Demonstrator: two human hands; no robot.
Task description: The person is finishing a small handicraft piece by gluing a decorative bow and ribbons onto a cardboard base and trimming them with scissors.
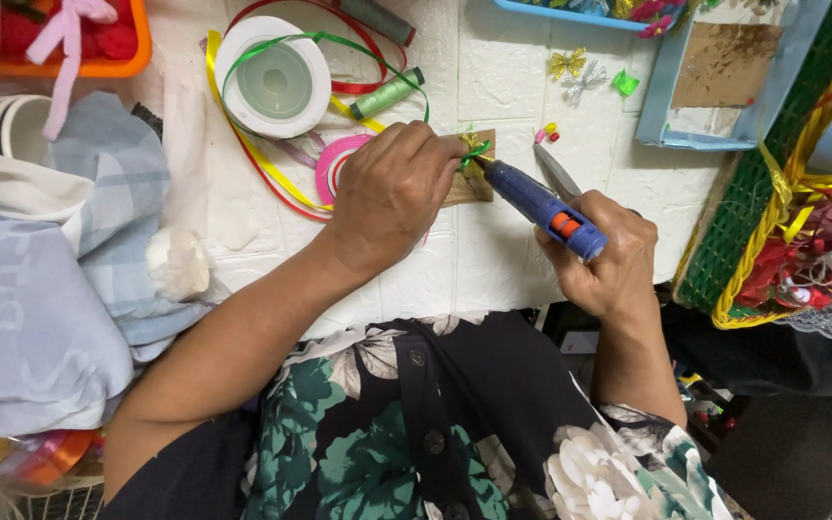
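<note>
Left hand [389,193] fingers curled, pinching small green-gold ribbon bow [475,154] at 12 o'clock; light, floppy, best gripped by the knot. Right hand [609,255] wrapped around blue glue gun [539,206].

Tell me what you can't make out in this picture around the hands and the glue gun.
- Head view: the left hand covers most of the small brown card, so its surface is hidden.
- The glue gun tip meets the small ribbon bow; too small to tell whether glue is out.
- The right hand hides the gun's trigger.
- The orange tray is cut off by the top edge.
</note>
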